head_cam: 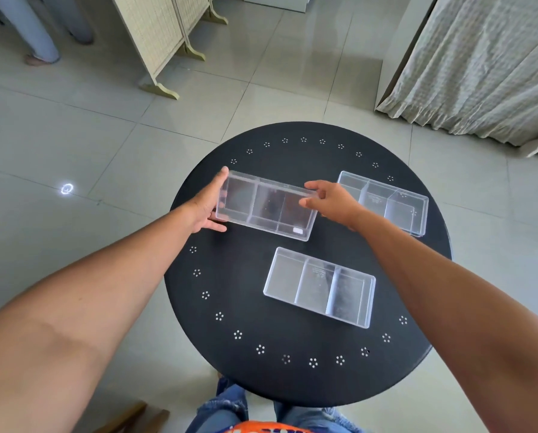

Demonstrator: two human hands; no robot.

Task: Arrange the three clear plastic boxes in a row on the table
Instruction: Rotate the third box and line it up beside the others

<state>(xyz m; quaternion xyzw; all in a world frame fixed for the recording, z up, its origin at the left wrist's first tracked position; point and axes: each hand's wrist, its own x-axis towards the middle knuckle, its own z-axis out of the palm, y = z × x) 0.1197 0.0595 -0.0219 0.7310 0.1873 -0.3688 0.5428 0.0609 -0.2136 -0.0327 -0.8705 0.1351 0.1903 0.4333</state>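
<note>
Three clear plastic boxes, each split into three compartments, are on or over a round black table (pixel 305 379). The left box (pixel 266 205) is held between both hands: my left hand (pixel 207 207) grips its left end and my right hand (pixel 331 201) pinches its right end. It looks tilted, lifted slightly off the tabletop. A second box (pixel 386 203) lies at the far right, partly behind my right hand. The third box (pixel 319 287) lies flat nearer to me, right of centre.
The table has a ring of small perforated flower marks near its rim. Tiled floor surrounds it. A folding screen (pixel 164 35) stands at the far left, a curtain (pixel 480 64) at the far right. Another person's legs (pixel 43 29) show at top left.
</note>
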